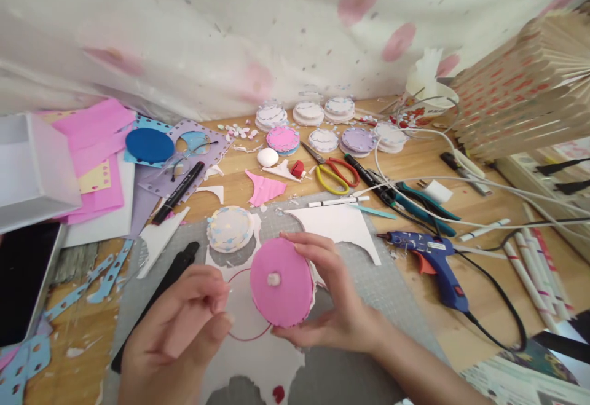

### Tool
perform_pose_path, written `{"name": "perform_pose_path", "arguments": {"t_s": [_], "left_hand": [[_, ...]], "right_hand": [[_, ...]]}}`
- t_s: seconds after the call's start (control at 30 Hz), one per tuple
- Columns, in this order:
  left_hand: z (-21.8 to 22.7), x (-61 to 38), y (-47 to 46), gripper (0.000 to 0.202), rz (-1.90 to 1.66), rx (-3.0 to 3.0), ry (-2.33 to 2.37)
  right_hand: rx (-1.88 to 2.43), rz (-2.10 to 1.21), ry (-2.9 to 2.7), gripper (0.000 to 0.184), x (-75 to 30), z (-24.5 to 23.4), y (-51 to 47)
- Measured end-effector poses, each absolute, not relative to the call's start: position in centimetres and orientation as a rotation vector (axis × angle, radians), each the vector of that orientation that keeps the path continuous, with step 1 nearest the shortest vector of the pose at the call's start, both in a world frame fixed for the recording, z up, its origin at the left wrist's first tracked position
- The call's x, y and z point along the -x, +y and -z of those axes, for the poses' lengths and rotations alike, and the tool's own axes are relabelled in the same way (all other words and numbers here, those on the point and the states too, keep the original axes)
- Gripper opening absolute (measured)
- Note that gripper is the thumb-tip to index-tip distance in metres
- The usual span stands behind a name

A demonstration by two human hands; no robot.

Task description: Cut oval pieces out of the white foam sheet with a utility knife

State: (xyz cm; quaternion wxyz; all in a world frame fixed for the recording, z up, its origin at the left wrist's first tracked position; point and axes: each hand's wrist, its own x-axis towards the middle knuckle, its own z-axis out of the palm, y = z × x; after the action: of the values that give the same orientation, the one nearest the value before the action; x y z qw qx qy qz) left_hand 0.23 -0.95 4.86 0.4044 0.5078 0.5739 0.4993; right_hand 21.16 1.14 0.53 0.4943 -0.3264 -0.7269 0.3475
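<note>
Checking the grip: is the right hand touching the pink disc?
Touching. The head view shows the right hand with fingers on the pink disc's top and bottom edges.

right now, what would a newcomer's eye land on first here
The pink foam disc with a white blob at its centre, held upright by the right hand at the middle, while the left hand pinches a thin red thread beside it. Next, the blue glue gun lying at the right.

The far rim of the pink disc [282, 282] is covered by the right hand [332, 306]. The dark tablet [23, 282] is cut by the left edge. The left hand [179, 331] is blurred.
</note>
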Motion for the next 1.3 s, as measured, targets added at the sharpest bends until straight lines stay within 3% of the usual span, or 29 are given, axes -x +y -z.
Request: {"name": "perform_pose_path", "arguments": {"t_s": [0.13, 0.23, 0.33, 0.5, 0.77, 1.0, 1.17, 1.3], "left_hand": [[-5.6, -1.2, -1.1, 0.017, -1.286, -1.213, 1.512], [-6.4, -2.5, -1.2, 0.003, -1.436, -1.473, 1.816], [-6.5, -2.3, -0.9, 0.007, -1.403, -1.819, 1.959], [-5.6, 0.7, 0.7, 0.007, -1.233, -2.39, 1.668], [-4.6, 1.3, 1.5, 0.015, -1.235, -2.542, 1.522], [-5.1, 0.9, 1.0, 0.018, -1.104, -2.273, 1.526], [-5.5, 0.4, 0.1, 0.002, -1.155, -1.638, 1.721], [-5.4, 0.7, -0.3, 0.009, -1.19, -1.237, 1.622]], "right_hand": [[0.793, -0.866, -1.702, 0.096, -21.1, -0.4, 1.1], [0.794, -0.861, -1.696, 0.096, -21.0, -0.4, 1.2], [0.79, -0.885, -1.695, 0.096, -21.0, -0.3, 1.2], [0.787, -0.922, -1.691, 0.096, -20.9, -0.2, 1.1], [0.801, -0.916, -1.707, 0.095, -21.0, -0.2, 1.1], [0.824, -0.873, -1.713, 0.093, -21.0, -0.4, 1.1], [0.87, -0.798, -1.671, 0.093, -21.1, -0.5, 1.1], [0.906, -0.747, -1.593, 0.091, -21.1, -0.6, 1.1]]}}
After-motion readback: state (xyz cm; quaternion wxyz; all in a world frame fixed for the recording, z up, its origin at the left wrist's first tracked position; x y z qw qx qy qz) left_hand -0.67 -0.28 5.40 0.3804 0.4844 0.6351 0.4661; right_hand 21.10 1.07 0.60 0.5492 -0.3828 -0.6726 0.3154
